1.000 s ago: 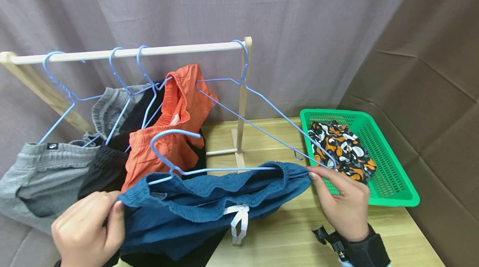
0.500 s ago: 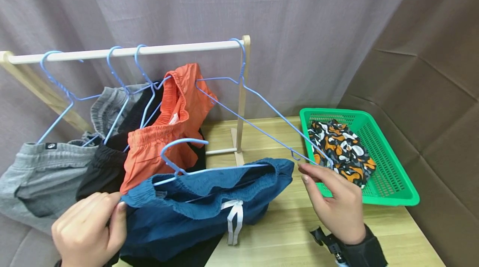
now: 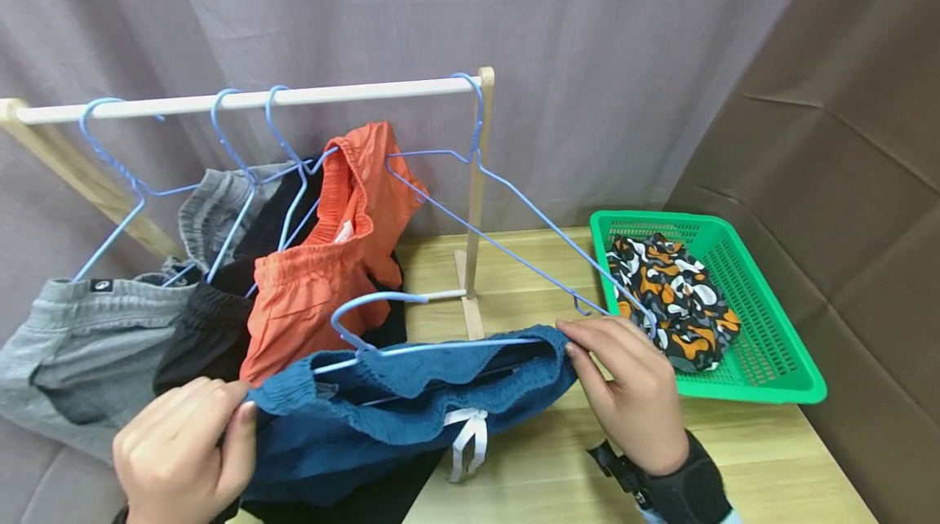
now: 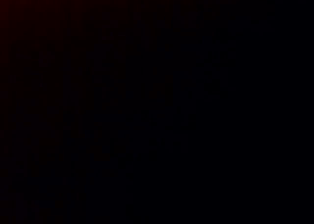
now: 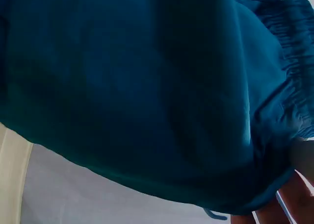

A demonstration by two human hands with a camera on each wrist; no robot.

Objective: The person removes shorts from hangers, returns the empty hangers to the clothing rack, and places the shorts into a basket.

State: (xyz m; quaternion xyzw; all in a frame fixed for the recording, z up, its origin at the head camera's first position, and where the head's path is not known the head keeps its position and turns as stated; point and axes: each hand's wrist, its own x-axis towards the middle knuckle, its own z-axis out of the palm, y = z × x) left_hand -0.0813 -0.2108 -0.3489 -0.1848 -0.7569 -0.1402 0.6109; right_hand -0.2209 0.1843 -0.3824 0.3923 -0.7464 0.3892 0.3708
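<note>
Blue shorts (image 3: 352, 442) with a white drawstring (image 3: 470, 434) hang between my hands, a light-blue hanger (image 3: 396, 351) set inside their waistband, its hook above. My left hand (image 3: 179, 446) grips the waistband's left end between thumb and curled fingers. At the other end my right hand (image 3: 624, 389) pinches the waistband with thumb and forefinger. In the right wrist view the shorts (image 5: 127, 96) fill most of the picture, with fingers (image 5: 294, 199) at the lower right. The left wrist view is nearly black.
A rack with a white rail (image 3: 352, 95) carries grey shorts (image 3: 95, 344), black shorts (image 3: 206, 332) and orange shorts (image 3: 308, 287) on hangers. A bare hanger (image 3: 529, 250) hangs at its right end. Patterned clothing (image 3: 671, 299) lies in a green basket (image 3: 786, 353) on the wooden table (image 3: 764, 459).
My right hand came off the waistband's right end, moved left and pinches it again. The hanger's hook shifted right and down. My left hand kept its grip and moved slightly right.
</note>
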